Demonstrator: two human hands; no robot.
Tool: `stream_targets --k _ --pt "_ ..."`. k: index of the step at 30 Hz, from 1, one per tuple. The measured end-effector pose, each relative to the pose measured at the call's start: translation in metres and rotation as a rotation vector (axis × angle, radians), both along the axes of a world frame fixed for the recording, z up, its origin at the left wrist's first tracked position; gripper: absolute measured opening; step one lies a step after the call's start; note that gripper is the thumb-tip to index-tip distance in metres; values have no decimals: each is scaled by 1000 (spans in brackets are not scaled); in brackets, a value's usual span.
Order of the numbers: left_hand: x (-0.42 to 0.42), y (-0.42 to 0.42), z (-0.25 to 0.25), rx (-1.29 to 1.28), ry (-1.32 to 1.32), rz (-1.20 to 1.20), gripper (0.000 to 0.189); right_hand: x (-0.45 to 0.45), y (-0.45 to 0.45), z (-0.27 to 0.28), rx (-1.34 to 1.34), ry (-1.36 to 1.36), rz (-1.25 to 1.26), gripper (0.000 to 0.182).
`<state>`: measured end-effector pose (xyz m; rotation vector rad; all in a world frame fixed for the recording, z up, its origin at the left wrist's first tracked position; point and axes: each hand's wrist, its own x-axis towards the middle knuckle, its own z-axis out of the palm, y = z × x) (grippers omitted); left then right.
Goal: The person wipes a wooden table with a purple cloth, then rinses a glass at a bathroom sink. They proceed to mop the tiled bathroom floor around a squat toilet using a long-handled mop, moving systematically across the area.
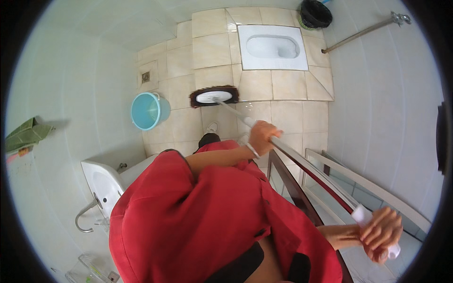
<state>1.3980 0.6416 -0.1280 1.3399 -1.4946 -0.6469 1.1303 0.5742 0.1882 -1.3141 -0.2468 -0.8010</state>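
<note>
My left hand is closed around the middle of the metal pole of a long-handled floor mop or brush. Its oval head has a white plate and a dark brown fringe, and it rests on beige tiles. On the white grip at the pole's upper end, at the lower right, my right hand is closed. The pole slants across in front of me. Left of the mop head stands a light blue bucket with a handle. Beyond the head, a white squat toilet is set in a raised tiled step.
A black-lined waste bin stands in the far right corner, near a wall pipe. A floor drain lies beyond the bucket. At left are a white washbasin and a hanging green cloth. A framed door is close on my right.
</note>
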Motion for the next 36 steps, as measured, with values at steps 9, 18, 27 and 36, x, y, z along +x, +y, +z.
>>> stream_targets --k 9,18,27,36 --pt "-57 -63 18 150 193 -364 8 -5 38 39 -91 139 -344 11" --pt "90 -37 28 -22 77 -49 32 140 24 77 -209 298 -565 33" --pt "284 -59 4 -144 68 532 37 335 -43 27 -277 188 -18 24" --pt "449 -167 -46 -376 78 768 39 527 -63 -32 -349 112 -297 40"
